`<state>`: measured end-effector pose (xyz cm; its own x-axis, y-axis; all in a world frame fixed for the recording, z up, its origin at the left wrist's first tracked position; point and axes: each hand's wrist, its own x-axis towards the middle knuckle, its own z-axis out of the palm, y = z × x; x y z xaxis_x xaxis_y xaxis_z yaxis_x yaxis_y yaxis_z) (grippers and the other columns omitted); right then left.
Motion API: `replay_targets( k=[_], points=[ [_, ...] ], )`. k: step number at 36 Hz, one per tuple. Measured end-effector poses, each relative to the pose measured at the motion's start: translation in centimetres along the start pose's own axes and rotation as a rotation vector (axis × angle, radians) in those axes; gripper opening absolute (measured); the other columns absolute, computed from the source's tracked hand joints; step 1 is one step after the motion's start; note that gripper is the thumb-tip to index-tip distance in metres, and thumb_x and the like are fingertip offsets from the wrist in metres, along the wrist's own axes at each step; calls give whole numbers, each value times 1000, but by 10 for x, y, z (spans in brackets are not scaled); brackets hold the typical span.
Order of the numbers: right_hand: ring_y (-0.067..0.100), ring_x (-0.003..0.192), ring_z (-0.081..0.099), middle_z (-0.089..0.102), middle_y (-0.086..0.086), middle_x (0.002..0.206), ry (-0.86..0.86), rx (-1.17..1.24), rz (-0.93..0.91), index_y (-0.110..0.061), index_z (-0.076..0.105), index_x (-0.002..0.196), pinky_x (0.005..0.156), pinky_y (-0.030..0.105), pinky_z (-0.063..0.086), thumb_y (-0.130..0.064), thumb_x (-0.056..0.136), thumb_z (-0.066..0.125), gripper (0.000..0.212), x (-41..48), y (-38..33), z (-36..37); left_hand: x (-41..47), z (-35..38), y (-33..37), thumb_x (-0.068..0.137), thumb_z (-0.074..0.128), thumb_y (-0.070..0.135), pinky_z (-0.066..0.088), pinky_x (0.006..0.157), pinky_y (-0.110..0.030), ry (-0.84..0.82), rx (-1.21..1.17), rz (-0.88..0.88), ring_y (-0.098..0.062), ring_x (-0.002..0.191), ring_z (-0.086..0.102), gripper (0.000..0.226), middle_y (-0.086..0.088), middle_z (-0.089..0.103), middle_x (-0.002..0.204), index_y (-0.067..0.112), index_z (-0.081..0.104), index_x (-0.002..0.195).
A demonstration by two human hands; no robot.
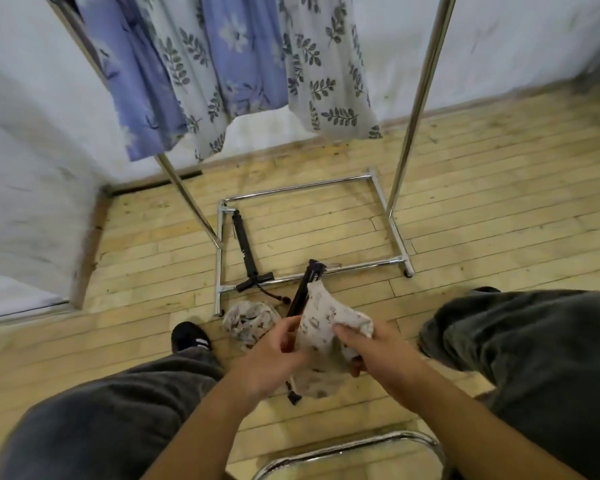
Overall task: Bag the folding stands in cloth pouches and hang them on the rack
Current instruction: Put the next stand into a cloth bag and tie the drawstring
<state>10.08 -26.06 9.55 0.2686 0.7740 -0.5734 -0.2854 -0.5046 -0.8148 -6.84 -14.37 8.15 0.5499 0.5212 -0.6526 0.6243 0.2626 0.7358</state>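
The left hand point(271, 358) has its fingers curled round a black folding stand point(303, 289). The right hand point(378, 355) clutches the printed cloth pouch point(321, 313) draped over that stand

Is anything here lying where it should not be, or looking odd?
Yes. A black folding stand lies unbagged on the floor, its end at the rack's base bar. A crumpled pouch lies beside the base corner.

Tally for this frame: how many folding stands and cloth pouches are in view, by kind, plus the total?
Black folding stands: 2, the held stand in the left hand and the floor stand lying at the rack base.
Printed cloth pouches: 2, the held pouch in the right hand and the crumpled pouch on the floor.
Total: 4
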Motion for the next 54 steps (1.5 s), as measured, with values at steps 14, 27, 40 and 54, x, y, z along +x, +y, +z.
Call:
replay_targets(
  k=[14,27,40,54],
  points=[
    [9,44,13,21,-7,57,-87,924,185,-16,56,94,54,26,39,-26,99,61,12,-40,-28,-1,-27,54,-22,91,72,49,44,107,-35,85,196,46,-6,127,50,36,22,55,121,43,55,122],
    [9,40,18,27,-10,53,-194,1132,110,-15,62,96,54,27,42,-38,97,61,23,-51,-32,-13,-34,66,-36,98,65,36,49,74,-24,61,53,95,5,80,65,19,18,74,94,32,70,116],
    [14,63,42,51,1,79,-99,-45,219,-20,74,116,63,31,46,-53,90,69,42,-43,35,-9,-39,54,-16,105,49,49,60,86,-35,158,-383,-46,-12,90,77,30,8,81,91,31,71,113],
    [22,73,61,73,6,95,122,-114,57,-28,73,108,55,33,47,-40,100,60,19,-39,37,4,-40,61,-17,93,75,30,58,73,-20,69,-238,78,-7,95,75,40,6,77,110,26,64,131]
  ],
)
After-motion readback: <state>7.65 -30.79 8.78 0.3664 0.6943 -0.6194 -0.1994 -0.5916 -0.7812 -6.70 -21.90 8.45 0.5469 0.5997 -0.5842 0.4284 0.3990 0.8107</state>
